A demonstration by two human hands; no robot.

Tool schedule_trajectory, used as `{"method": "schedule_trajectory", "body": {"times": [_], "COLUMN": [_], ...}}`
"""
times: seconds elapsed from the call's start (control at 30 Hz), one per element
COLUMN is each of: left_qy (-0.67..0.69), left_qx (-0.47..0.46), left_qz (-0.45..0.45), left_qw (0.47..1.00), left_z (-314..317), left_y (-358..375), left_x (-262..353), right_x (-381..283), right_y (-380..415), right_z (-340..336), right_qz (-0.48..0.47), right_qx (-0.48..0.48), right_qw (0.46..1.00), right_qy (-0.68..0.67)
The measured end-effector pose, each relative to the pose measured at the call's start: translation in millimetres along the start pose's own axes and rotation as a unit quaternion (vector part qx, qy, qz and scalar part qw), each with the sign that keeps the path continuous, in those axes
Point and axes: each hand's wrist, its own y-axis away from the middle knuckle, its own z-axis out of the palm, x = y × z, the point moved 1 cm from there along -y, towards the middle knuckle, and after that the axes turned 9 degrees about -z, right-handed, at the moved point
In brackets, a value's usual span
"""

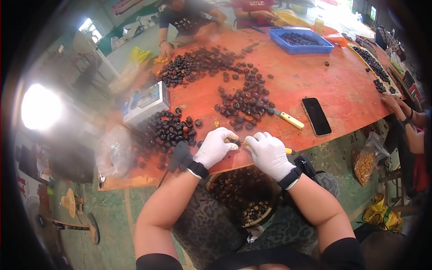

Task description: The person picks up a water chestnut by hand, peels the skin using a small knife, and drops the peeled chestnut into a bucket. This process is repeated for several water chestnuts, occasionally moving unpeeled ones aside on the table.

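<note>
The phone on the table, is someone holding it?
No. The phone lies alone, screen dark, on the orange table, apart from every hand.

The orange table (315,81) bears chestnuts (245,101), a phone (316,116), a knife (289,119).

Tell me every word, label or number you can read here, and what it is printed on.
None can be read.
White cardboard box on the orange table: printing too blurred.
Red shirt of a person across the table: pale lettering, too small to make out.
Wall poster at the top: blurred.
Black phone: dark screen, no text.
</note>
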Motion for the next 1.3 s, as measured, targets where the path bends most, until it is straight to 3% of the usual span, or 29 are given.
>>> {"method": "schedule_trajectory", "body": {"times": [0.33, 0.57, 0.87, 1.13, 1.23, 1.3], "left_qy": [-0.064, -0.063, -0.118, -0.109, -0.134, -0.280], "left_qx": [0.020, 0.035, 0.061, 0.071, 0.083, 0.110], "left_qz": [0.045, 0.024, 0.014, 0.014, 0.002, -0.022], "left_qw": [0.997, 0.997, 0.991, 0.991, 0.987, 0.954], "left_z": [1.6, 2.4, 4.6, 5.5, -2.1, -24.3], "left_y": [1.6, 2.4, 3.2, 5.3, 2.1, 5.2], "left_x": [0.7, 3.6, 6.7, 10.7, -1.9, -12.5], "right_x": [-3.9, -0.6, -7.6, -4.6, -1.9, 1.0], "right_y": [-7.1, -2.3, -7.3, 0.5, 4.3, 7.1], "right_z": [4.5, 3.9, 9.5, 8.7, 5.1, 3.4], "right_qz": [-0.009, -0.006, 0.012, 0.018, 0.018, 0.023], "right_qx": [0.001, -0.049, -0.016, -0.053, -0.069, -0.074], "right_qw": [1.000, 0.998, 0.998, 0.997, 0.996, 0.996], "right_qy": [0.010, 0.037, 0.053, 0.049, 0.046, 0.047]}}
